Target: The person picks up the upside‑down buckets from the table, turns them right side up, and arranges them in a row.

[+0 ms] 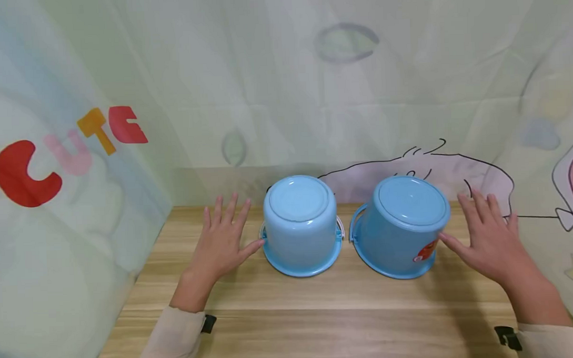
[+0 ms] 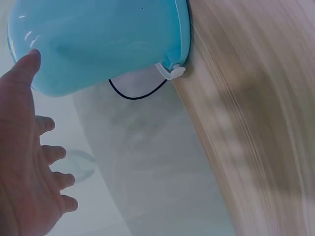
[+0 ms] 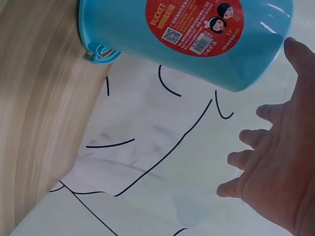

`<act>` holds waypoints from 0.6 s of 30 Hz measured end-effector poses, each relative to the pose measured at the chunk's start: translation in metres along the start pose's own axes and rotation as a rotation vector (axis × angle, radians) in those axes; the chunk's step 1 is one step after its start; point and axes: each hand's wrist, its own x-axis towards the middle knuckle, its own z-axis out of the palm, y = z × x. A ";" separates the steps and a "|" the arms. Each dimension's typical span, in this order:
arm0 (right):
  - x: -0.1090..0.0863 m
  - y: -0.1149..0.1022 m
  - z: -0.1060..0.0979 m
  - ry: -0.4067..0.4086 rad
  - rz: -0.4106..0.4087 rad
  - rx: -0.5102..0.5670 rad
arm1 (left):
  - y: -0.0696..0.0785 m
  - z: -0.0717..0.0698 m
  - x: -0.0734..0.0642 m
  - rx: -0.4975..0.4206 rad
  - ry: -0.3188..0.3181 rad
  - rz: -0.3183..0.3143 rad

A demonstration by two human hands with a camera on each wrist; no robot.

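Note:
Two light-blue buckets stand upside down side by side on the wooden table, rims down and bases up. My left hand (image 1: 220, 240) is spread with straight fingers at the left side of the left bucket (image 1: 300, 226); its thumb tip overlaps the bucket's edge in the head view. On the other side, my right hand (image 1: 492, 240) is spread too, its thumb tip close to the wall of the right bucket (image 1: 397, 233). That bucket carries a red round label (image 3: 194, 24) with printing. A white handle end (image 2: 172, 73) shows at the left bucket's rim.
The wooden table (image 1: 291, 326) meets a pale printed cloth backdrop (image 1: 264, 95) behind the buckets. More cloth with the letters CUTE hangs at the left, and printed cloth hangs at the right. Dark straps (image 1: 208, 324) sit at the sleeve cuffs.

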 end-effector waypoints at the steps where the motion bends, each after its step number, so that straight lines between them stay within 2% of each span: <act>1: 0.001 -0.002 0.000 0.007 -0.010 -0.003 | 0.000 -0.001 0.000 0.000 -0.003 0.001; 7: 0.004 -0.013 -0.003 0.032 -0.074 -0.031 | 0.001 -0.004 -0.001 0.009 -0.018 0.015; 18: 0.011 -0.031 -0.005 0.098 -0.205 -0.072 | 0.003 -0.005 -0.005 0.034 0.015 0.071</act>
